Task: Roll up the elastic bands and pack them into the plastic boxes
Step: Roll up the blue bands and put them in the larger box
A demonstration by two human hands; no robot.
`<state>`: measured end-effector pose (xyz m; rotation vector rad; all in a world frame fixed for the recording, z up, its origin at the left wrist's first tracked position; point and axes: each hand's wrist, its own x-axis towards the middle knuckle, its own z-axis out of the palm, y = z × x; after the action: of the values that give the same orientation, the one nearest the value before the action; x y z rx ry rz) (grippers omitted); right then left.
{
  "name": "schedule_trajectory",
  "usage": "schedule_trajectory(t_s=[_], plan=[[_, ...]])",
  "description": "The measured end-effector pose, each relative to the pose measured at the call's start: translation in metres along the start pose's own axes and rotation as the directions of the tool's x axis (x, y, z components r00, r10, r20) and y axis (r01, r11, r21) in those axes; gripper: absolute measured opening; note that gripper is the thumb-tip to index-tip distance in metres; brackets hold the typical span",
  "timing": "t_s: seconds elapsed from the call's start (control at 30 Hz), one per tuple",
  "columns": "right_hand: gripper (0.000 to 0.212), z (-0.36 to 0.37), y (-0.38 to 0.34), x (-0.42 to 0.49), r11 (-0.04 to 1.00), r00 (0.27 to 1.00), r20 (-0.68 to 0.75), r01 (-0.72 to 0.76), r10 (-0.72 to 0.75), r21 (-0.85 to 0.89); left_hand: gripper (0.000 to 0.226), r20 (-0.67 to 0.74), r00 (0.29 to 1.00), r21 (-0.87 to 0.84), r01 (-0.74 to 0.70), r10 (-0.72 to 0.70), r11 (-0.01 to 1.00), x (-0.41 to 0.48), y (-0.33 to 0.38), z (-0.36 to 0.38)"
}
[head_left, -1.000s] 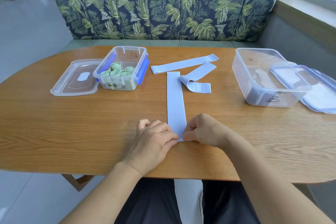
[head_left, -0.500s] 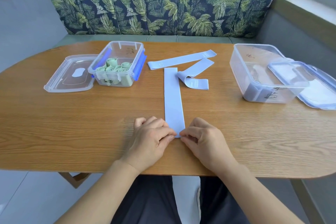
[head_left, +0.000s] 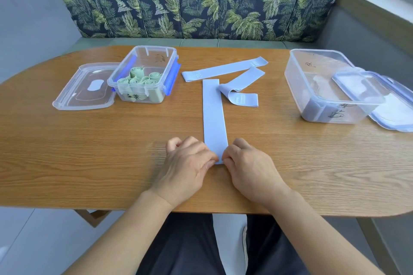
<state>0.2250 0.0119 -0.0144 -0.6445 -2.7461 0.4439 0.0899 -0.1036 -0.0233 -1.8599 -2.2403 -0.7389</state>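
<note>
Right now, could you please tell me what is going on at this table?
A person's left hand and right hand pinch the near end of a flat pale blue elastic band on the wooden table, not yet rolled. Two loose pale blue bands lie beyond it. The small clear plastic box on the left holds rolled green bands; the large clear plastic box stands open on the right.
</note>
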Motion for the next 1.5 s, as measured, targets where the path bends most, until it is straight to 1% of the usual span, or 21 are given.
schedule_trajectory(t_s=[0.1,0.2,0.3,0.43,0.5,0.6,0.67,0.73,0.8,0.87,0.93,1.03,1.13,1.17,1.2,1.23,1.27,1.33,1.37,1.43,1.5], plan=[[0.018,-0.009,-0.001,0.008,0.985,0.989,0.098,-0.126,0.115,0.116,0.014,-0.005,0.998,-0.068,0.068,-0.068,0.995,0.004,-0.002,0.001],[0.021,-0.015,0.0,0.018,0.94,0.946,0.208,-0.286,0.247,0.187,0.01,0.021,0.987,-0.111,0.16,-0.159,0.981,0.009,-0.004,-0.003],[0.017,-0.021,-0.001,0.027,0.864,0.884,0.297,-0.436,0.36,0.252,0.012,0.101,0.973,-0.059,0.214,-0.207,0.975,0.015,-0.001,-0.008],[0.026,-0.027,-0.006,0.032,0.797,0.834,0.358,-0.527,0.42,0.295,0.014,0.183,0.948,0.024,0.261,-0.261,0.965,0.025,0.002,-0.009],[0.024,-0.027,-0.007,0.032,0.774,0.818,0.363,-0.557,0.447,0.301,0.014,0.2,0.945,0.037,0.256,-0.258,0.966,0.028,0.002,-0.011],[0.012,-0.029,-0.005,0.032,0.721,0.795,0.372,-0.599,0.48,0.348,0.015,0.209,0.95,0.032,0.23,-0.231,0.973,0.028,0.002,-0.014],[0.015,-0.032,-0.004,0.033,0.695,0.782,0.402,-0.615,0.477,0.372,0.015,0.197,0.963,0.017,0.184,-0.184,0.983,0.027,0.001,-0.016],[0.016,-0.034,-0.003,0.036,0.699,0.767,0.438,-0.626,0.469,0.347,0.015,0.137,0.986,0.03,0.09,-0.093,0.995,0.024,0.0,-0.016],[0.017,-0.035,-0.002,0.039,0.703,0.756,0.461,-0.632,0.466,0.326,0.012,0.077,0.996,0.083,-0.039,0.033,0.996,0.02,-0.003,-0.014],[0.018,-0.035,-0.002,0.041,0.703,0.746,0.475,-0.639,0.466,0.314,0.01,0.068,0.989,0.139,-0.137,0.128,0.981,0.016,-0.004,-0.014],[0.019,-0.035,-0.001,0.042,0.701,0.744,0.479,-0.641,0.466,0.313,0.012,0.072,0.982,0.157,-0.184,0.175,0.97,0.016,-0.005,-0.014],[0.022,-0.034,0.002,0.038,0.706,0.774,0.457,-0.611,0.438,0.358,0.012,0.079,0.981,0.139,-0.19,0.18,0.972,0.019,-0.007,-0.014],[0.02,-0.033,0.007,0.027,0.658,0.83,0.378,-0.556,0.41,0.507,0.021,0.077,0.99,0.077,-0.124,0.118,0.989,0.019,-0.009,-0.011],[0.019,-0.032,0.01,0.022,0.634,0.847,0.319,-0.53,0.425,0.564,0.022,0.075,0.992,0.057,-0.103,0.099,0.993,0.019,-0.01,-0.011],[0.016,-0.03,0.012,0.018,0.639,0.868,0.226,-0.481,0.442,0.6,0.022,0.072,0.994,0.042,-0.089,0.085,0.995,0.019,-0.01,-0.01],[0.011,-0.027,0.014,0.013,0.685,0.891,0.108,-0.413,0.442,0.6,0.02,0.07,0.995,0.029,-0.078,0.076,0.996,0.019,-0.011,-0.009],[0.006,-0.023,0.014,0.009,0.76,0.914,-0.015,-0.328,0.405,0.561,0.019,0.07,0.995,0.02,-0.073,0.071,0.997,0.019,-0.011,-0.009],[0.008,-0.013,0.009,0.003,0.912,0.959,-0.194,-0.119,0.208,0.393,0.019,0.068,0.995,0.019,-0.074,0.072,0.997,0.02,-0.011,-0.009],[0.008,-0.007,0.005,0.0,0.952,0.969,-0.229,-0.02,0.094,0.307,0.019,0.071,0.995,0.025,-0.077,0.075,0.997,0.021,-0.012,-0.009],[0.011,0.003,0.001,-0.003,0.981,0.965,-0.251,0.113,-0.071,0.156,0.019,0.077,0.994,0.04,-0.084,0.081,0.996,0.023,-0.013,-0.009],[0.023,0.01,0.002,-0.003,0.985,0.952,-0.272,0.161,-0.14,0.058,0.018,0.091,0.992,0.05,-0.096,0.091,0.994,0.024,-0.014,-0.009]])
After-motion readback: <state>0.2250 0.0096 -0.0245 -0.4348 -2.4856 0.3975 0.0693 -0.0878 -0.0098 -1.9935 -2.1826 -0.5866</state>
